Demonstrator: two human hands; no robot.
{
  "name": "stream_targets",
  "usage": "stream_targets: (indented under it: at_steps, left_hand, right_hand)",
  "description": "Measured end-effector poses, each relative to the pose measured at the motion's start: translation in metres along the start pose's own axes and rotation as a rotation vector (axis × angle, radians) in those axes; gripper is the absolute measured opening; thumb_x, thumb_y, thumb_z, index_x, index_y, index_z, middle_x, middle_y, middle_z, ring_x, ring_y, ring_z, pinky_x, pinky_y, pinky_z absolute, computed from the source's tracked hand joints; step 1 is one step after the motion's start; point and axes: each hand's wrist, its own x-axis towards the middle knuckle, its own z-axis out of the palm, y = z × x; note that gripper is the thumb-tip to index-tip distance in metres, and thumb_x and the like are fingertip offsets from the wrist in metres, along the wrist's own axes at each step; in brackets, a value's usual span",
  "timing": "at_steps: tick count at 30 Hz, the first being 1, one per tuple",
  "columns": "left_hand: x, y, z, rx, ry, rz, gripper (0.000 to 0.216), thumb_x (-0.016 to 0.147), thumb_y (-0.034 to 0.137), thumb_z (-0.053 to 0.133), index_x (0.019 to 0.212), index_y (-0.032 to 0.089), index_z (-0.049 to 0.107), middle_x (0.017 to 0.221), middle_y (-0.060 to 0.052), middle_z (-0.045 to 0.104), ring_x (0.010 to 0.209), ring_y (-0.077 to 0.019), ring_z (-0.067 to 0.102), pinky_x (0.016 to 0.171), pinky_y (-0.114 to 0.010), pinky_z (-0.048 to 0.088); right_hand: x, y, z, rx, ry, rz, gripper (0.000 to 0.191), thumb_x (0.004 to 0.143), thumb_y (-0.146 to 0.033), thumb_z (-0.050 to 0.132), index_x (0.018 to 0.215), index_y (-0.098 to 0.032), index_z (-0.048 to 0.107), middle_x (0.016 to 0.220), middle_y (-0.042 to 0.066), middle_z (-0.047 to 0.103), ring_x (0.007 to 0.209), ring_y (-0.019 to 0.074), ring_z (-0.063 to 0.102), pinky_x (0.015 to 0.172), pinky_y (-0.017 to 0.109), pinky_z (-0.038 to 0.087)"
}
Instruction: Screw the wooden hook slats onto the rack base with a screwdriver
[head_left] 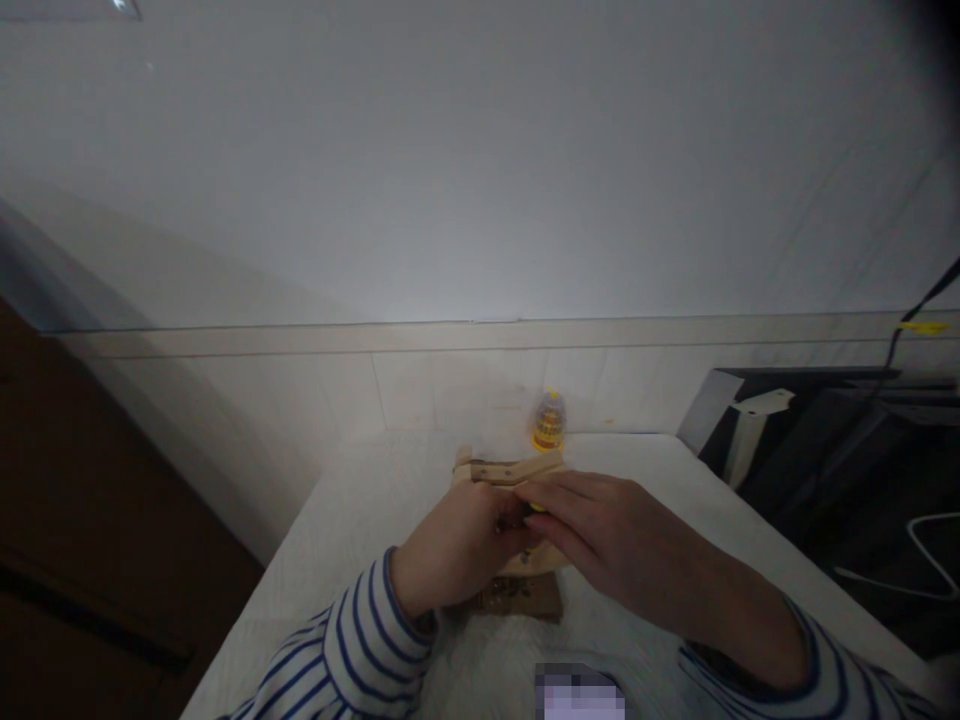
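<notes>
A light-brown wooden frame (511,470) with dark holes along its far slat lies on the white table. My left hand (469,540) is closed over its near left side, with most fingertips hidden. Above the frame, my right hand (611,520) pinches a small yellow-and-black screwdriver (535,510), mostly covered by both hands. The two hands meet at the fingertips. Closer to me lies a brown wooden piece (521,597) with a dark printed pattern, partly under my left wrist. Behind the frame, a clear dome case (549,422) with a yellow base stands upright.
The white table (322,540) backs onto a pale wall (450,385). Dark panels (847,440), a pale bracket (754,430) and a white cable (919,560) are off its right edge. A dark brown surface (97,520) is at left. A blurred pale patch (581,695) shows at the bottom.
</notes>
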Motion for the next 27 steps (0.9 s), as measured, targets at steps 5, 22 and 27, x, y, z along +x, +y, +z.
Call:
stream_targets:
  at_steps: [5,22,27]
  left_hand:
    - [0.0006,-0.0015,0.0004,0.005,-0.002,0.022,0.016,0.084,0.023,0.054,0.08,0.015,0.067,0.075,-0.001,0.068,0.067,-0.013,0.059,0.059,-0.02,0.041]
    - [-0.0007,0.0041,0.0065,0.243,0.149,-0.148,0.019,0.08,0.028,0.055,0.073,0.018,0.069,0.065,-0.002,0.066,0.055,-0.013,0.055,0.05,-0.021,0.034]
    - [-0.0003,0.0051,0.0051,0.255,0.132,-0.14,0.021,0.081,0.028,0.055,0.07,0.018,0.069,0.06,-0.001,0.065,0.052,-0.0118,0.054,0.048,-0.021,0.032]
  right_hand:
    - [-0.0012,-0.0001,0.0007,-0.03,0.0,0.016,0.015,0.088,-0.016,0.048,0.096,-0.015,0.061,0.09,0.008,0.066,0.085,0.022,0.063,0.074,0.04,0.052]
    - [-0.0024,0.0085,0.0052,0.06,0.046,-0.009,0.023,0.089,-0.02,0.044,0.11,-0.018,0.055,0.103,0.009,0.064,0.095,0.0217,0.06,0.08,0.039,0.05]
    - [-0.0041,0.0079,0.0031,0.078,0.062,-0.018,0.025,0.089,-0.019,0.043,0.111,-0.018,0.054,0.104,0.009,0.065,0.097,0.0216,0.06,0.083,0.04,0.05]
